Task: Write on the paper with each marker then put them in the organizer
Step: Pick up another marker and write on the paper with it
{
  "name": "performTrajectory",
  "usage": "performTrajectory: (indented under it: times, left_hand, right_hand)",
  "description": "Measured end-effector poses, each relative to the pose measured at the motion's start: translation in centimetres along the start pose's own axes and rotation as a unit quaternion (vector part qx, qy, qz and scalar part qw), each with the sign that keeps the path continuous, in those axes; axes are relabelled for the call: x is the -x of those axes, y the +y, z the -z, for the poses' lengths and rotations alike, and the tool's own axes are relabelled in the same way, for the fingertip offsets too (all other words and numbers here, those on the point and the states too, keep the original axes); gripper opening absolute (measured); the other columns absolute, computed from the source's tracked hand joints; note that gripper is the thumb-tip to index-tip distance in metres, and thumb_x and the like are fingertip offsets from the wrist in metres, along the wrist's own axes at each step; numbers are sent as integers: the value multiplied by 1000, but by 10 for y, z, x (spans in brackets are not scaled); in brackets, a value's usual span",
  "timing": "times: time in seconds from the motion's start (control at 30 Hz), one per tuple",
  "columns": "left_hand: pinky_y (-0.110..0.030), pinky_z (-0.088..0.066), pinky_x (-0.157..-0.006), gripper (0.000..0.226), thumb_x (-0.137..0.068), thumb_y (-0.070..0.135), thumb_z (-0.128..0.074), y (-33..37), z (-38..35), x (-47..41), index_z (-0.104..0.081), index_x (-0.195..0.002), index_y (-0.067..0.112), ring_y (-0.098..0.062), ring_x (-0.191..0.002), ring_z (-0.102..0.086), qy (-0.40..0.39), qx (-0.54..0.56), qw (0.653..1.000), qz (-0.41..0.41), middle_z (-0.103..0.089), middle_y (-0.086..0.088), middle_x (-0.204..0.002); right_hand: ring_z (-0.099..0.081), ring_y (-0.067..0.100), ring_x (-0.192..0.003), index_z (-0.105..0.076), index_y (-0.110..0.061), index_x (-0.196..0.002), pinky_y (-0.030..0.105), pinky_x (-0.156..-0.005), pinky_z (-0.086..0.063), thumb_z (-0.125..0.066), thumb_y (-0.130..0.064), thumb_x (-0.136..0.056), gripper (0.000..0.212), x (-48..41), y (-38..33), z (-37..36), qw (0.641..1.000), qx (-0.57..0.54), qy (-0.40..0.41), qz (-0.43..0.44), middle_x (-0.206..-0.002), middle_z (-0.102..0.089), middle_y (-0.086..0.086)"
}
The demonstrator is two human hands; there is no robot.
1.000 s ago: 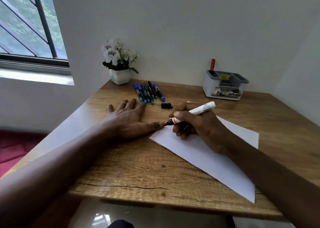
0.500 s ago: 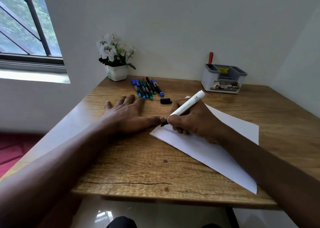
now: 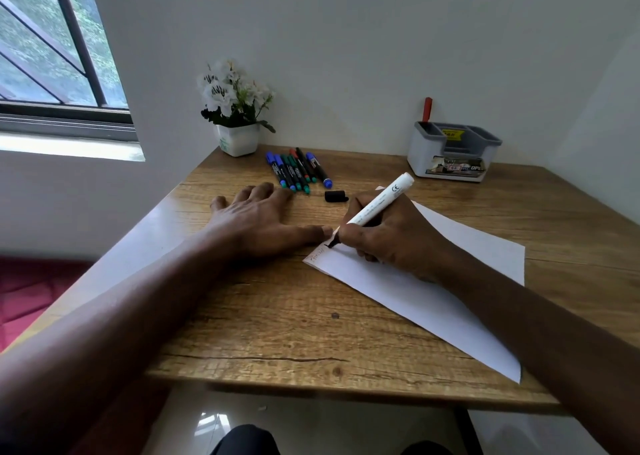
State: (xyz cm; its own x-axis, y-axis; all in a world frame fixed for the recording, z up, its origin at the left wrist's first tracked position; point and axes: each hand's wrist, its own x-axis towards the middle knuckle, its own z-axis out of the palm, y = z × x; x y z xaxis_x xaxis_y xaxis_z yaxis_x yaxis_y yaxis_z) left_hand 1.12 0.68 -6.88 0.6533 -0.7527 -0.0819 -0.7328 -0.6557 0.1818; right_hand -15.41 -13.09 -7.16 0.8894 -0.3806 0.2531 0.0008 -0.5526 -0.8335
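A white sheet of paper (image 3: pixel 422 302) lies slanted on the wooden desk (image 3: pixel 277 319). My right hand (image 3: pixel 394 236) grips a white marker (image 3: pixel 381 200), its black tip touching the paper's far left corner, where faint red writing shows. My left hand (image 3: pixel 259 222) lies flat on the desk, its thumb at the paper's corner. The marker's black cap (image 3: pixel 336 196) lies just beyond my right hand. Several capped markers (image 3: pixel 298 172) lie in a row behind my left hand. The grey organizer (image 3: pixel 450 153) stands at the back right with a red marker (image 3: pixel 427 109) upright in it.
A white pot of white flowers (image 3: pixel 235 115) stands in the desk's back left corner against the wall. A barred window (image 3: pixel 52 56) is at the left. The desk's front edge is close to me, with tiled floor below.
My right hand tilted the marker more upright and brought its tip down to the paper's corner. My left hand has stayed flat in place.
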Motion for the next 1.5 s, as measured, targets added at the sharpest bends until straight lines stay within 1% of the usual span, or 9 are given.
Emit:
performTrajectory:
  times: [0.13, 0.27, 0.4, 0.47, 0.67, 0.9, 1.1, 1.27, 1.5]
  left_hand:
    - [-65, -7, -120, 119, -60, 100, -34, -1, 0, 0, -14, -160, 39, -26, -156, -8, 1, 2, 1000, 1, -10, 3, -170]
    - [-64, -6, -119, 113, -65, 98, -40, -1, 0, -1, -15, -160, 40, -26, -156, -8, 4, 6, 1000, 6, -10, 3, -170]
    - [-64, -7, -119, 118, -60, 99, -38, -1, 1, -1, -15, -160, 40, -27, -155, -8, 1, 10, 1000, 7, -10, 3, -170]
    - [-64, -7, -119, 116, -62, 98, -40, -1, 1, -1, -16, -160, 40, -27, -155, -9, 4, 10, 1000, 7, -11, 2, -170]
    - [-64, -7, -119, 115, -63, 98, -41, -1, 1, -1, -17, -160, 40, -27, -155, -8, 3, 13, 1000, 9, -11, 2, -170]
    - [-64, -7, -119, 113, -65, 97, -42, 0, 1, -1, -18, -159, 39, -27, -155, -8, 4, 14, 1000, 8, -11, 2, -170]
    - [-65, -6, -119, 121, -56, 99, -38, -1, 1, -1, -18, -159, 40, -27, -155, -9, 2, 15, 1000, 9, -11, 2, -170]
    - [-65, -7, -118, 115, -63, 99, -41, -3, 0, -5, -18, -159, 40, -27, -155, -9, 7, 11, 1000, 10, -11, 3, -170]
    - [-66, -7, -118, 120, -58, 99, -39, -3, 0, -4, -17, -159, 41, -29, -155, -8, 2, 14, 1000, 14, -10, 2, -170]
  right_hand:
    - [-58, 9, -47, -68, -12, -78, 21, -47, -45, -81, -13, -82, 14, 0, 2, -1, 1000, -9, 1, -1, -56, -64, -1]
    - [-59, 11, -48, -68, -8, -79, 23, -48, -46, -81, -12, -82, 13, 0, 2, 0, 1000, -4, 6, -1, -55, -65, -1]
    - [-59, 10, -49, -68, -5, -79, 26, -50, -48, -80, -12, -81, 14, 0, 4, -1, 1000, 9, 24, 2, -55, -64, -2]
    - [-60, 9, -50, -69, -6, -79, 28, -51, -49, -81, -12, -81, 14, -1, 5, -1, 999, 14, 31, 3, -55, -64, -4]
    - [-60, 12, -48, -68, -5, -80, 25, -49, -49, -81, -13, -82, 15, 0, 4, -1, 999, 3, 35, -1, -55, -65, 0]
    - [-60, 7, -48, -67, -14, -76, 24, -51, -48, -81, -16, -80, 15, -1, 4, -2, 999, 3, 44, -8, -53, -64, -7]
    - [-60, 9, -47, -69, -13, -78, 21, -49, -47, -80, -15, -82, 12, 0, 3, -2, 999, 5, 47, -3, -52, -64, -4]
    - [-61, 12, -47, -69, -8, -79, 23, -49, -48, -79, -12, -83, 12, -1, 4, -2, 999, -7, 46, -5, -54, -64, -1]
    - [-61, 10, -48, -69, -3, -85, 23, -49, -50, -79, -14, -83, 15, -2, 6, -3, 998, 3, 65, -13, -53, -65, -3]
